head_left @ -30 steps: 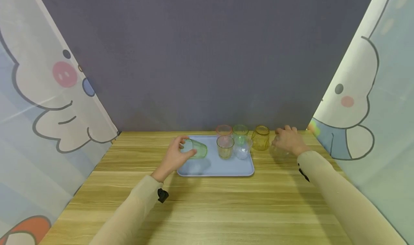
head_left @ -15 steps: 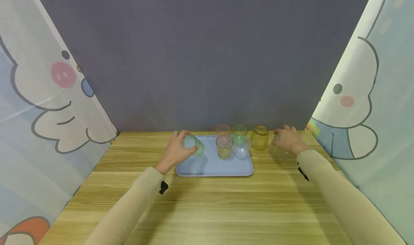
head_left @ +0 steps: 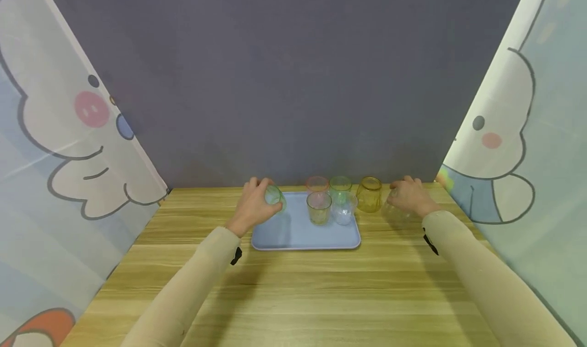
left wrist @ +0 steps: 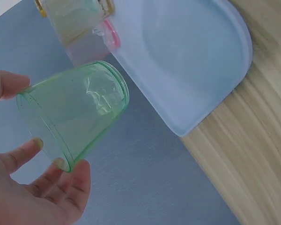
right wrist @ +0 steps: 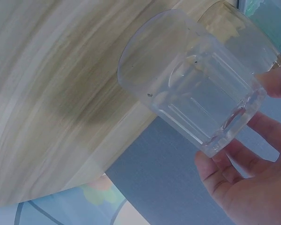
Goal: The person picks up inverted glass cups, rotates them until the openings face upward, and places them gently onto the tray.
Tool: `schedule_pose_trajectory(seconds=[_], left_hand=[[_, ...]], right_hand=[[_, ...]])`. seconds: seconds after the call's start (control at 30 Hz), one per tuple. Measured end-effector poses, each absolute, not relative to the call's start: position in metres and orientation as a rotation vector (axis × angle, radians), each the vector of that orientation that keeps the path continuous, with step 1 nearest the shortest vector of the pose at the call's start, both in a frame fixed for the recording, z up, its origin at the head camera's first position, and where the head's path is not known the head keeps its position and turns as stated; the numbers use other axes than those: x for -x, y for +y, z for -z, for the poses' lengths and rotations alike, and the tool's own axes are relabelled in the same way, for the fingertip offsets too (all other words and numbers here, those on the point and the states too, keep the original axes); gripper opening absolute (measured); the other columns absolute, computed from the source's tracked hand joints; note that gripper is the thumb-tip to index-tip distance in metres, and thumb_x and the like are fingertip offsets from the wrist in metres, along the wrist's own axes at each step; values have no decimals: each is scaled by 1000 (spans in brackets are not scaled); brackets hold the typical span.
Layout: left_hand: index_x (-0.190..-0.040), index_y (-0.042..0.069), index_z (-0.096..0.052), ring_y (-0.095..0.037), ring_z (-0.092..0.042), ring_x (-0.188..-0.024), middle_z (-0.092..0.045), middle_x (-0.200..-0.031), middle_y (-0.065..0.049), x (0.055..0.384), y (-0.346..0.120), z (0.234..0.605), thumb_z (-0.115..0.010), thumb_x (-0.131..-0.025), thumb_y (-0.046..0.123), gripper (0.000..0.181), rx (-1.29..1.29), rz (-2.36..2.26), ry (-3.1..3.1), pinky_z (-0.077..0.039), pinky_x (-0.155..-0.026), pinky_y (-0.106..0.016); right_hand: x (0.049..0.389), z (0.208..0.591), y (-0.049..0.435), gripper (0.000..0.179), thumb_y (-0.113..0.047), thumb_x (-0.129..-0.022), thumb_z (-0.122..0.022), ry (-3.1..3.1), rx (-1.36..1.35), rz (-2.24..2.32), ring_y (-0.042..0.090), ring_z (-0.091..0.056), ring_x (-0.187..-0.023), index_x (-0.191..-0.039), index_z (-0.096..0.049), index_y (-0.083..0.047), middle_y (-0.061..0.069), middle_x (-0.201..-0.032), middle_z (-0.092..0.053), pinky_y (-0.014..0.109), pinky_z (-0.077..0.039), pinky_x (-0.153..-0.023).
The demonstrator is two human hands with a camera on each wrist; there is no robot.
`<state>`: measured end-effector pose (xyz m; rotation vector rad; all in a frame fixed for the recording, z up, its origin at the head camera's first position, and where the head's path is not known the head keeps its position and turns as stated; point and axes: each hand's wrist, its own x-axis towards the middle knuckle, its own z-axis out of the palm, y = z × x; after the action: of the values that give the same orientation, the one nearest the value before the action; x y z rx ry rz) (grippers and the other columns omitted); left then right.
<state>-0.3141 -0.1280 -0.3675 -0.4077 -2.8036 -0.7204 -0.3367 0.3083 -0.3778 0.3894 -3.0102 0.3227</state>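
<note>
My left hand grips a green plastic cup by its wider end, fingertips spread round the rim. The cup is tilted above the left back part of the pale blue tray. Over the table to the right of the tray, my right hand pinches a clear cup around its thick base, its mouth facing down. In the head view that cup is faint and partly behind the fingers. Beside it, an amber cup stands upside down.
On the tray's right half are a yellowish cup, a clear cup, a pink cup and another green cup. A grey panel rises behind the wooden table; printed curtains flank it.
My left hand has moved a little back and right, turning the green cup from lying sideways to a steeper tilt. The right hand and its clear cup have stayed almost still.
</note>
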Motion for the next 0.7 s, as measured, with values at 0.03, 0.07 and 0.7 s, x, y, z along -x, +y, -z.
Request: schedule_pose_trajectory(seconds=[0.03, 0.07, 0.7], left_hand=[[-134, 10, -57, -36, -45, -113, -48, -124, -18, 315, -128, 367, -72, -82, 38, 61, 411, 699, -2802, -45, -88, -49], [-133, 10, -58, -36, -46, -112, -48, -123, -18, 317, -128, 367, -71, -82, 38, 60, 414, 676, -2803, -46, -87, -49], [-138, 10, -55, -36, -45, -109, -47, -127, -20, 346, -138, 367, -69, -87, 39, 60, 408, 576, -2844, -48, -82, -48]], right_hand=[[337, 378, 308, 50, -25, -91, -57, -3010, -387, -329, 51, -45, -118, -127, -63, 10, 32, -126, -58, 63, -33, -98], [337, 378, 307, 50, -25, -92, -57, -3009, -386, -330, 51, -45, -118, -127, -63, 10, 31, -126, -58, 63, -33, -99], [340, 380, 307, 47, -23, -92, -57, -2997, -387, -293, 48, -46, -119, -124, -65, 10, 28, -125, -62, 63, -32, -98]])
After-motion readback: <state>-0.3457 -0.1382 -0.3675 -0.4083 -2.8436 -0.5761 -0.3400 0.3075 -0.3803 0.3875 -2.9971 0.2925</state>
